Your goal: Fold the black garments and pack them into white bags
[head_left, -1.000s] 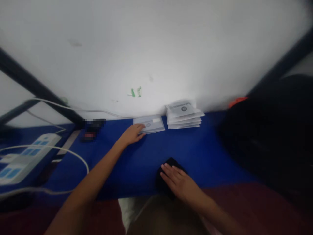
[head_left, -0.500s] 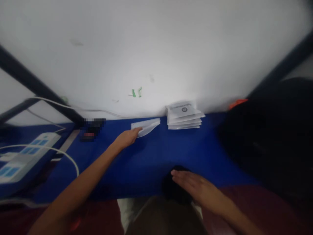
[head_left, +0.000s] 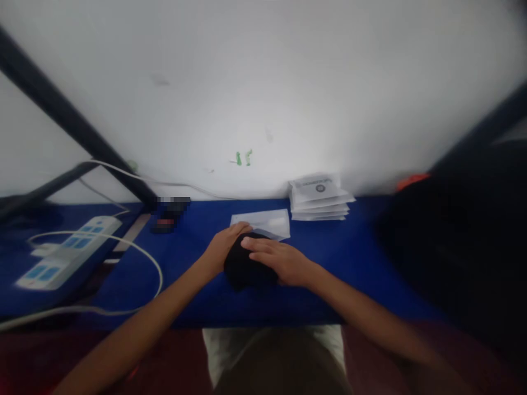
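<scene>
A clear-white plastic bag (head_left: 272, 221) lies on the blue table surface in front of me. My left hand (head_left: 224, 247) is closed at its near left edge, fingertips on the bag. My right hand (head_left: 286, 262) grips a dark folded bundle that looks like black cloth (head_left: 247, 269), its fingers over the top. The bundle touches the near side of the bag and sits between my two hands. It hides part of the bag's near edge and some of my left fingers. To the right of the bag stands a stack of white printed packets (head_left: 319, 200).
A white power strip (head_left: 69, 252) with blue sockets and a looping white cable (head_left: 158, 274) lie at the left. A blurred-out dark object (head_left: 171, 214) rests near the wall (head_left: 263, 109). A large black mass (head_left: 461, 247) fills the right side, with something orange (head_left: 411, 181) behind it.
My right hand has carried the black cloth from the table's near edge forward and left to the bag. The bag has turned slightly and come nearer, my left hand still on it.
</scene>
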The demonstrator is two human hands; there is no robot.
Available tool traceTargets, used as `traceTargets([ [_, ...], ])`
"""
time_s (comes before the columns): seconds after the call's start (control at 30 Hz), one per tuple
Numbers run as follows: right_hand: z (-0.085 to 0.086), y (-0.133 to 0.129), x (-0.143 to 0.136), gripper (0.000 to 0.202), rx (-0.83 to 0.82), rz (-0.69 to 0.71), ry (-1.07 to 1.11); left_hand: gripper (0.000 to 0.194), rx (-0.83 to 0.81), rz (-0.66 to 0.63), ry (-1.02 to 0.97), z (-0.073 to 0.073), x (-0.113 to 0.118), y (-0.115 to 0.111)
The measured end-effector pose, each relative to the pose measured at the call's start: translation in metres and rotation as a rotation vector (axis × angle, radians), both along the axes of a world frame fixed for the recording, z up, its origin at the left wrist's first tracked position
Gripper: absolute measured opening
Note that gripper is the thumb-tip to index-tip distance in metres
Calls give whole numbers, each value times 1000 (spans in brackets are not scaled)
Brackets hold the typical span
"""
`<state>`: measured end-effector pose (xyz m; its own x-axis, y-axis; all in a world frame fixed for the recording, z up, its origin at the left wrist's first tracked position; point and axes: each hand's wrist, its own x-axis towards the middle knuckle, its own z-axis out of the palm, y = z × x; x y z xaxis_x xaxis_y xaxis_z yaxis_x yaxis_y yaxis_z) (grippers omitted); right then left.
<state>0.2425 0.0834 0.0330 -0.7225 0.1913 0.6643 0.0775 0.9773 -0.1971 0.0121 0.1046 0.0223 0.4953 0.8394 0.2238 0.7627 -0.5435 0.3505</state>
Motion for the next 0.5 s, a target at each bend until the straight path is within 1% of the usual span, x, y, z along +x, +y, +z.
traceTargets([
  [0.1,-20,5,1,48,-12,-97,-105,36,-125,-68,-171,5,-1,-12],
  [0.2,-34,2,6,54,-8,-208,-200,45,-136,-162,-235,6,-1,-20],
  [0.3,-40,-4,7,49,54,-335,-222,66,-144,-201,-248,7,3,-25],
  [0.37,-41,-6,5,44,105,-426,-229,73,-147,-214,-237,9,8,-28],
  [0.43,-41,-6,2,40,129,-511,-259,71,-120,-208,-237,11,12,-31],
  [0.5,-43,-5,-1,38,110,-578,-325,64,-85,-194,-256,14,16,-34],
])
